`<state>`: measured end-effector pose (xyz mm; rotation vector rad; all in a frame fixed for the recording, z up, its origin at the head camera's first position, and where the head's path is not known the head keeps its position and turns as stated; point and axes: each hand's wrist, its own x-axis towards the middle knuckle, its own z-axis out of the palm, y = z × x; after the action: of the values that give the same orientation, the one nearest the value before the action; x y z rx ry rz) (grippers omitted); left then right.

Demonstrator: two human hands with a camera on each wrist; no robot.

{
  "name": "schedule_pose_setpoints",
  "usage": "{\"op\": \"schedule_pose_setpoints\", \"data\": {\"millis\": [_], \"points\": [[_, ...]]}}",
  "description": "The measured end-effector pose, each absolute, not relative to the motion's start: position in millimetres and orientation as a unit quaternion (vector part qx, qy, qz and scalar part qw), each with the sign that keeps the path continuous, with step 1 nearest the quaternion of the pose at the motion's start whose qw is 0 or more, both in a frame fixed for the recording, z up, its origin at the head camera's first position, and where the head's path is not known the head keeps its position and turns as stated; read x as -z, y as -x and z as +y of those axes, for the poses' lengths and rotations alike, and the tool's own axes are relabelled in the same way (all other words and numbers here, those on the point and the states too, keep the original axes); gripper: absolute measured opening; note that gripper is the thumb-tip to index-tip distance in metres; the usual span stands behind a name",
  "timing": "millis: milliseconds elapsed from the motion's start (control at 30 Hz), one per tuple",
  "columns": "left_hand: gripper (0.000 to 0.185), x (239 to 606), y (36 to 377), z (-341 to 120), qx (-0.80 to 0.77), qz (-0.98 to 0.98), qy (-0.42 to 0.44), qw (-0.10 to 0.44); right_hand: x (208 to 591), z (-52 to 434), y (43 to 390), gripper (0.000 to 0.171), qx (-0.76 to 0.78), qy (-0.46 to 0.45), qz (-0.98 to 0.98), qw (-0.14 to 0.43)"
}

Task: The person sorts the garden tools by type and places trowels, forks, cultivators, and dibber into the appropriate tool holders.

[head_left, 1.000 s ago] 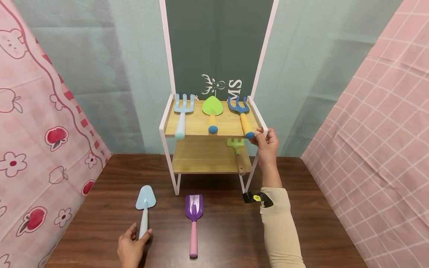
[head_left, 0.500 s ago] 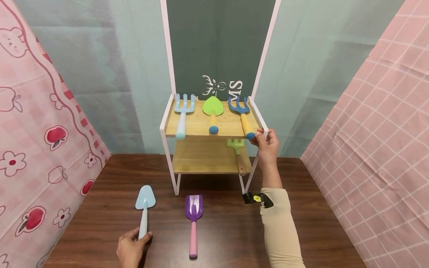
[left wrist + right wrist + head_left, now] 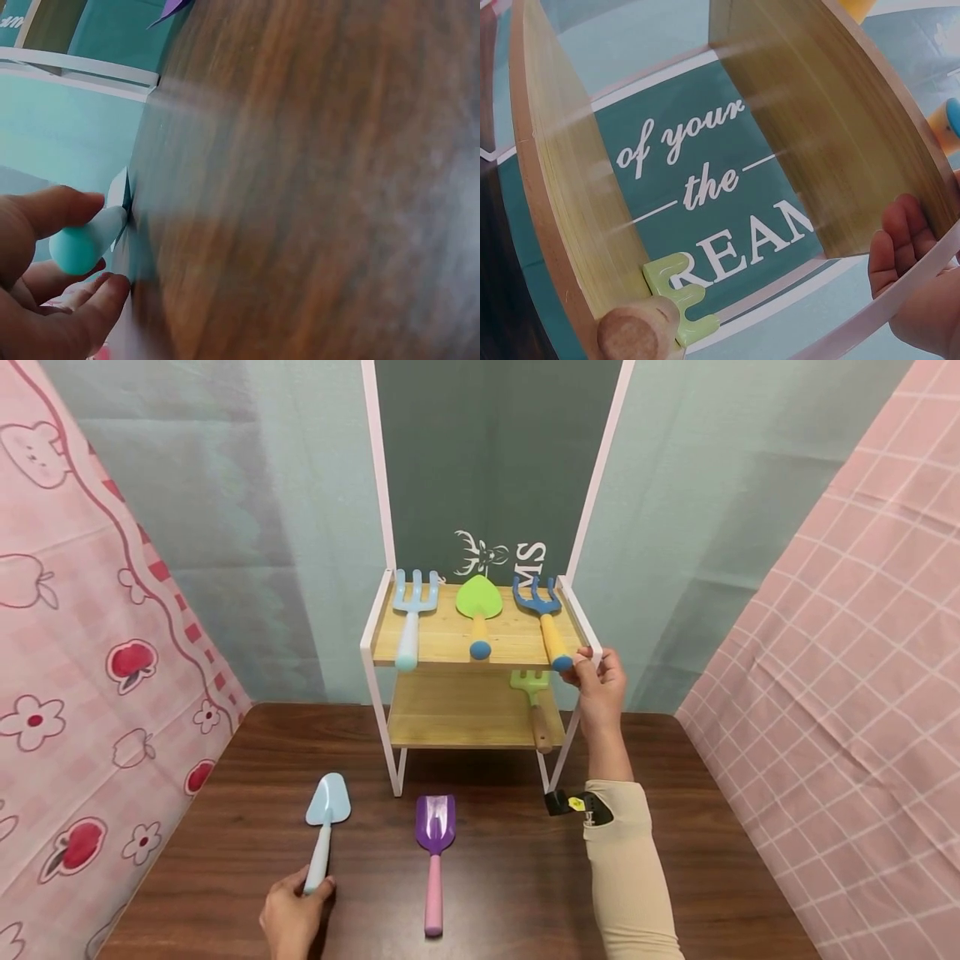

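A white-framed rack [image 3: 375,635] with two wooden shelves stands at twelve o'clock on the dark wooden tabletop [image 3: 510,877], backed by a green board with white lettering. The upper shelf carries, side by side with handles toward me, a pale blue fork [image 3: 411,614], a green trowel [image 3: 477,610] and a dark blue rake [image 3: 542,614]; the lower shelf holds only a green rake with a wooden handle [image 3: 534,710], toward its right end. Teal cloth hangs behind, pink printed cloth at nine o'clock, pink checked cloth at three.

On the tabletop before the rack lie a light blue trowel [image 3: 322,827] at about seven o'clock and a purple scoop with a pink handle [image 3: 434,852] just right of it, apart, both blades pointing at the rack.

The right hand [image 3: 600,685] is up at the rack's front right corner, fingers [image 3: 900,240] curled over the white rail. The left hand [image 3: 288,918] holds the end of the light blue trowel's handle, thumb and fingers [image 3: 52,214] pinching it against the tabletop.
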<state>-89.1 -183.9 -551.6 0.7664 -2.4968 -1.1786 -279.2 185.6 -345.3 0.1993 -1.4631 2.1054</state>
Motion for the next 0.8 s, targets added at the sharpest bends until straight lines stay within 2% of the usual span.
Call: {"op": "schedule_pose_setpoints", "data": {"millis": [300, 800], "points": [[0.045, 546.9, 88.6, -183.6, 0.422, -0.845, -0.295, 0.144, 344.3, 186.4, 278.6, 0.01, -0.791, -0.075, -0.539, 0.28], [0.04, 545.8, 91.5, -176.6, 0.439, -0.815, -0.323, 0.198, 345.9, 187.2, 280.0, 0.01, -0.786, -0.076, -0.543, 0.284]]}}
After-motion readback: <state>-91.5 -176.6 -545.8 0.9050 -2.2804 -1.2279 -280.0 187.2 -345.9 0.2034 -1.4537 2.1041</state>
